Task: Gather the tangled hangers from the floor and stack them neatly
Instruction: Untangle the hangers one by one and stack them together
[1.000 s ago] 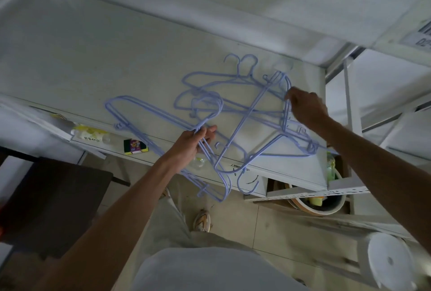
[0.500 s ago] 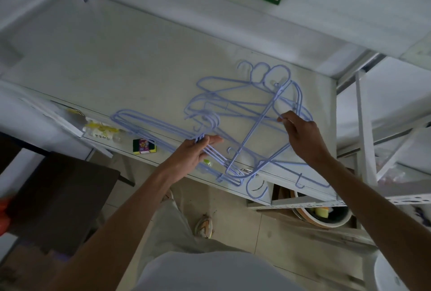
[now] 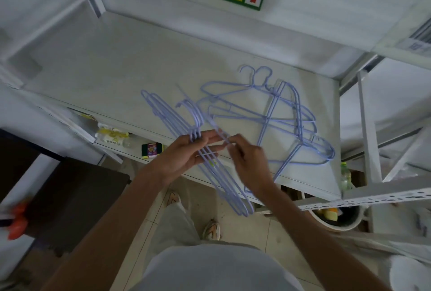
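The hangers (image 3: 275,113) look like thin wire with a smooth lilac plastic coat; the shelf (image 3: 130,74) is matt white; the floor tiles (image 3: 247,230) look smooth, slightly glossy.

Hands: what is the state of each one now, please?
Left hand: closed on the bundle of hangers.
Right hand: fingertips pinching one wire of that bundle.

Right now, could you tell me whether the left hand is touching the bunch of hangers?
Touching. The head view shows the left hand closed around the bunch of hangers, with the wires running between its fingers above the shelf.
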The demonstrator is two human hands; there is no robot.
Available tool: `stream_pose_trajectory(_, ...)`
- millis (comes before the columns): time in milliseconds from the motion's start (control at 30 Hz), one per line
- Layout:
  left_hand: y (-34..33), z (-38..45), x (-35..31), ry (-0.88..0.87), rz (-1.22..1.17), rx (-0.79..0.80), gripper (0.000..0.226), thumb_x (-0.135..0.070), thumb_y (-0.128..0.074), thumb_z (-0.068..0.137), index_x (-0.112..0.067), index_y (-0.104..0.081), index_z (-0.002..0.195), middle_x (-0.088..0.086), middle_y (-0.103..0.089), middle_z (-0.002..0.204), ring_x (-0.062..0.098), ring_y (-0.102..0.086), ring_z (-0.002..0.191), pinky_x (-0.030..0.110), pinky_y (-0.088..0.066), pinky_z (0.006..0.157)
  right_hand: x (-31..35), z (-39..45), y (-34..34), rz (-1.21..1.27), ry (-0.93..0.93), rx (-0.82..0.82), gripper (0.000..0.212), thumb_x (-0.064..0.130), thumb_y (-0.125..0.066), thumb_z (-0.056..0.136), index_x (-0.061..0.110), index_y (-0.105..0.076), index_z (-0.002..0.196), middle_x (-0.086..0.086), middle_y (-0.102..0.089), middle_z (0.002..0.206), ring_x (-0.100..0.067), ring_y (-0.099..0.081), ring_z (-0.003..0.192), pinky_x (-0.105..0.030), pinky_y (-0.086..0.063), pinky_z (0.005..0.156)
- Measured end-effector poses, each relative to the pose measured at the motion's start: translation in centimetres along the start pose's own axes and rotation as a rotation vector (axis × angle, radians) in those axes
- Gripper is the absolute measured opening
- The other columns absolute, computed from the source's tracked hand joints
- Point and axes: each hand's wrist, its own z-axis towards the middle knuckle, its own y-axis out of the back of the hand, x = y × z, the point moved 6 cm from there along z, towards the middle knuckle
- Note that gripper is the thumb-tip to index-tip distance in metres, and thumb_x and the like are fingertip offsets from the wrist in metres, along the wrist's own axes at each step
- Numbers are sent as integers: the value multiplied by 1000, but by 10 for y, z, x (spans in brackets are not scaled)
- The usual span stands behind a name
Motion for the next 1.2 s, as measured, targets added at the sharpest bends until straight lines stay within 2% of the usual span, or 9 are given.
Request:
stream_pose_trajectory(200,-2,-9,-7,-75,-101,-24,49,-15,-49,102,-1,-46,150,17,-54,152,32,-49,143,57,-31,121,35,-11,-32,69,1,46,24,18,-45,109,17,-63,125,5,-59,67,-17,-55,53,-37,-48,54)
stream_pose_trajectory(333,-7,-17,-34,-175,-110,-51,42,-19,-47,107,0,-54,144,21,-59,146,34,-52,140,52,-43,113,69,-19,-33,505,-155,260,27,25,-40,112,17,-59,129,-17,-76,85,-35,-75,72,-52,-63,72)
stream_pose_trajectory(433,-13,-23,-62,-200,-40,-31,40,-20,-41,110,0,-56,141,22,-62,143,37,-57,136,40,-49,110,89,-35,-40,937,-360,543,34,29,-51,109,9,-53,136,-24,-76,88,-34,-76,66,-38,-64,61)
stream_pose_trajectory(533,-7,-25,-82,-111,-9,19,41,-22,-46,106,1,-61,136,23,-66,137,38,-64,128,42,-54,104,101,-61,-45,1002,-405,651,27,23,-51,109,-2,-59,112,-14,-77,81,-22,-75,60,-31,-64,59)
stream_pose_trajectory(700,-6,-25,-90,216,-365,114,36,-11,-49,94,1,-77,113,23,-70,129,28,-74,112,41,-61,94,109,-91,-51,996,-485,471,32,18,-45,111,16,-67,88,-5,-75,70,-14,-73,55,-28,-62,55)
stream_pose_trajectory(900,-22,-41,-39,146,-315,-101,30,-12,-53,92,3,-73,108,27,-72,121,31,-78,100,38,-65,82,77,-129,-73,1008,-707,440,36,14,-52,107,-21,-58,115,8,-76,68,5,-72,62,-15,-57,60)
stream_pose_trajectory(1000,-22,-51,-23,106,-180,-70,31,-14,-57,89,2,-79,103,30,-74,117,40,-75,105,41,-64,83,39,-133,-59,1068,-749,445,49,20,-54,99,-22,-60,123,-27,-75,107,9,-71,79,-14,-54,75)
stream_pose_trajectory(1067,-24,-56,-28,94,-104,-14,31,-14,-56,92,0,-78,108,30,-73,118,44,-72,110,44,-62,88,3,-125,-30,1086,-814,385,39,13,-35,107,-14,-60,120,-22,-78,95,-2,-74,72,-18,-56,65)
stream_pose_trajectory(1200,-24,-58,-40,60,-111,-16,35,-11,-49,92,-2,-78,109,30,-74,116,43,-73,107,41,-64,82,-105,-76,68,536,-1015,-112,33,28,-51,105,5,-70,91,-7,-69,70,-21,-65,51,-29,-47,52)
